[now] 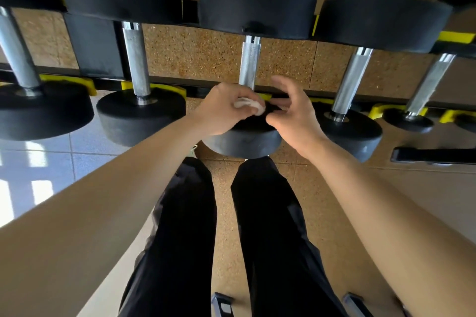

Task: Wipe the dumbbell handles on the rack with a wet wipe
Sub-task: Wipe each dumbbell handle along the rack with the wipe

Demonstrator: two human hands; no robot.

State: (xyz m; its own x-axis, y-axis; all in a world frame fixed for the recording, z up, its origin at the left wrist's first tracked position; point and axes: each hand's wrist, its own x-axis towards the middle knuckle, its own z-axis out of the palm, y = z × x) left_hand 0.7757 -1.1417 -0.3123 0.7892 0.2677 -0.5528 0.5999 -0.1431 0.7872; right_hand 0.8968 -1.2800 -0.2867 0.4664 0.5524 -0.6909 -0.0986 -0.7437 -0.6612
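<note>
Several black dumbbells with knurled steel handles lie across a black and yellow rack (453, 36). My left hand (223, 108) grips a crumpled white wet wipe (249, 105) just below the near end of the middle dumbbell's handle (249, 63), over that dumbbell's near head (244, 143). My right hand (292, 112) hovers right beside the wipe with its fingers loosely curled and holding nothing. The lowest part of the middle handle is hidden behind my hands.
Neighbouring handles stand to the left (136, 59) and right (350, 82) of the middle one. A black flat bar (432, 155) lies low at the right. My legs in black trousers (185, 226) stand on speckled brown flooring; glossy tiles (38, 167) lie at the left.
</note>
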